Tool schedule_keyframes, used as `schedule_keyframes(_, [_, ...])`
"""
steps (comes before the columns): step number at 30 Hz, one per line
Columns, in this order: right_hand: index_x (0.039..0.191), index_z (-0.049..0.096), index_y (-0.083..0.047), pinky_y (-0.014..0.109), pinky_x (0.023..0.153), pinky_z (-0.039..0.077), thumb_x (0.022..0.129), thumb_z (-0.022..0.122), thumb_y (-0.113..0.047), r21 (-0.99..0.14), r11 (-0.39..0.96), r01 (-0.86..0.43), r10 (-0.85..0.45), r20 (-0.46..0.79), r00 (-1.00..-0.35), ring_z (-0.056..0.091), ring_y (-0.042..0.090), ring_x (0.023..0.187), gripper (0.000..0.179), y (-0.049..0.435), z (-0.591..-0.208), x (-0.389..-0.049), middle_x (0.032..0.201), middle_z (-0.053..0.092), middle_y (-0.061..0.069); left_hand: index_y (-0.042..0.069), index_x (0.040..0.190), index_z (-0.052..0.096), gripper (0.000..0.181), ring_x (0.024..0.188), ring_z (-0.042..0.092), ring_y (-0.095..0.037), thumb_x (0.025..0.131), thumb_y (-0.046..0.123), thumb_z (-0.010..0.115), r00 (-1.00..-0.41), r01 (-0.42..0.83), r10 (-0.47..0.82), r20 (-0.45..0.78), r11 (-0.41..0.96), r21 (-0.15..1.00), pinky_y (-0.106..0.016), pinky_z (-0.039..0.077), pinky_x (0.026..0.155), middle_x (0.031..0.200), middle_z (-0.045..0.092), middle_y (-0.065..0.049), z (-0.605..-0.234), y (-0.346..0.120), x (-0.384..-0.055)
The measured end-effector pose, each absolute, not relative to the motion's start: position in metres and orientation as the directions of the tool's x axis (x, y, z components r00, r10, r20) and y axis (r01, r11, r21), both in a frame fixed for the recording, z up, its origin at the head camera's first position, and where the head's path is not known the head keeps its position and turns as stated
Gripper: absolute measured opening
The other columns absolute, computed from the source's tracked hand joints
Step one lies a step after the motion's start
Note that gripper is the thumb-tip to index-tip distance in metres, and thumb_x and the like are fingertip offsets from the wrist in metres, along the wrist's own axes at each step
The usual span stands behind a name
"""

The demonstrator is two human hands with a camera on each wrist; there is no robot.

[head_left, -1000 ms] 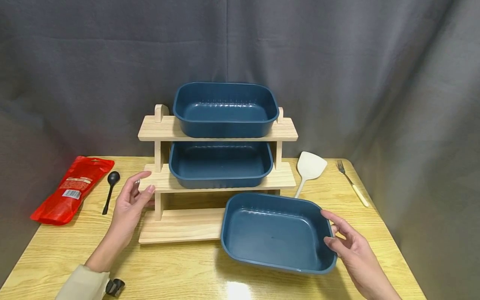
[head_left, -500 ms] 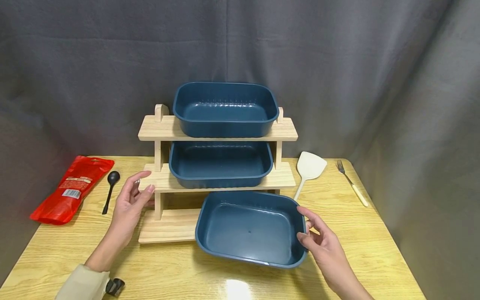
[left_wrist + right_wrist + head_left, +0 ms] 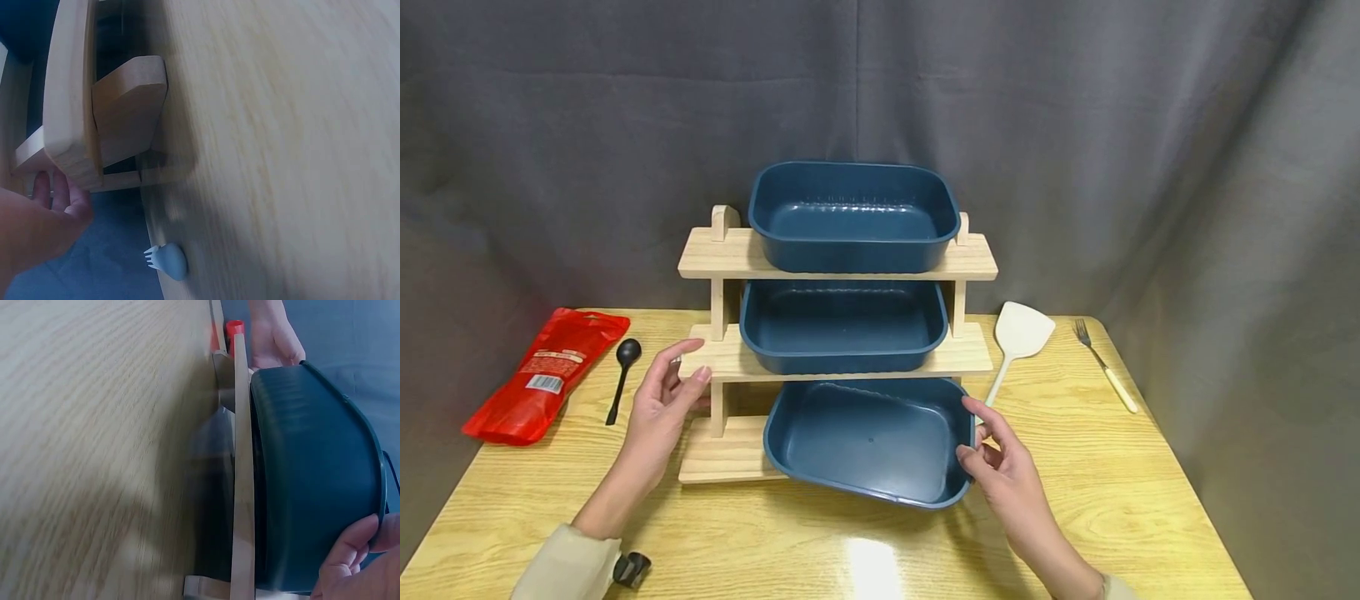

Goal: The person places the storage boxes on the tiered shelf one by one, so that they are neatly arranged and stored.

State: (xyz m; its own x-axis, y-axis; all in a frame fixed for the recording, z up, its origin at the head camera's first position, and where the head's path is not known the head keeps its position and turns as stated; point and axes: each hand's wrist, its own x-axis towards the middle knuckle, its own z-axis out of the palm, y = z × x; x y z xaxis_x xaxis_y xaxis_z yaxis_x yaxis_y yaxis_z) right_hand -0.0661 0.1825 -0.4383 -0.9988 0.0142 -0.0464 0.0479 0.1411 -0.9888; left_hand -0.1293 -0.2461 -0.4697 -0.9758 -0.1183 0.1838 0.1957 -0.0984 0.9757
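Note:
A three-tier wooden shelf rack [image 3: 741,450] stands on the table. My left hand [image 3: 658,417] grips the left end of its middle board; the left wrist view shows the fingers [image 3: 60,194] at the board's end. My right hand [image 3: 1011,475] pinches the right wall of a dark blue plastic bin [image 3: 868,450], thumb inside and fingers outside. This bin sits askew at the bottom board, its right front corner jutting past the board's edge. Matching blue bins sit on the top board [image 3: 854,221] and the middle board [image 3: 844,327].
A red pouch [image 3: 550,375] and a black spoon [image 3: 622,379] lie left of the rack. To its right lie a white spatula [image 3: 1022,331] and a fork [image 3: 1107,367] with a pale handle. Grey curtains [image 3: 1075,150] border the table.
My right hand has carried the bin leftward and back, from the rack's front right to the bottom board. My left hand keeps its grip on the rack.

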Motion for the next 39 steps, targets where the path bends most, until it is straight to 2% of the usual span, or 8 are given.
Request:
schedule_keyframes(22, [0.156,0.057,-0.01,0.021,0.062,0.041,0.1,0.071,0.008,-0.99,0.139,0.03,-0.026,-0.034,-0.999,0.048,0.014,0.073,0.06,0.168,-0.445,-0.078,0.101,0.047,0.011,0.01,0.156,0.055,0.046,0.094,0.066,-0.012,0.111,0.008,0.065,-0.975,0.198,-0.116,0.187,-0.096,0.975,-0.024,0.062,0.084,0.113,0.059,-0.003,-0.471,-0.245,-0.13])
schedule_keyframes(30, [0.158,0.051,-0.015,0.023,0.072,0.054,0.097,0.072,0.004,-0.985,0.144,0.09,0.029,-0.087,-0.996,0.058,0.018,0.089,0.067,0.167,-0.443,-0.067,0.112,0.05,0.011,0.01,0.156,0.055,0.046,0.095,0.066,-0.012,0.111,0.008,0.066,-0.974,0.202,-0.12,0.191,-0.097,0.975,-0.024,0.063,0.083,0.116,0.058,-0.005,-0.472,-0.245,-0.13])
schedule_keyframes(36, [0.158,0.047,-0.005,0.03,0.068,0.061,0.097,0.068,0.009,-0.994,0.012,0.113,0.007,-0.113,-0.994,0.06,0.013,0.077,0.066,0.165,-0.443,-0.056,0.11,0.049,0.011,0.01,0.156,0.055,0.046,0.095,0.065,-0.012,0.111,0.009,0.066,-0.974,0.204,-0.122,0.192,-0.094,0.974,-0.024,0.063,0.084,0.117,0.057,-0.005,-0.471,-0.246,-0.13])
schedule_keyframes(39, [0.159,0.046,-0.003,0.031,0.069,0.063,0.098,0.067,0.009,-0.994,-0.017,0.108,-0.006,-0.108,-0.994,0.061,0.014,0.076,0.066,0.165,-0.444,-0.055,0.11,0.049,0.011,0.01,0.156,0.055,0.046,0.095,0.066,-0.011,0.111,0.009,0.066,-0.974,0.205,-0.121,0.193,-0.094,0.974,-0.024,0.063,0.084,0.117,0.057,-0.006,-0.471,-0.246,-0.13])
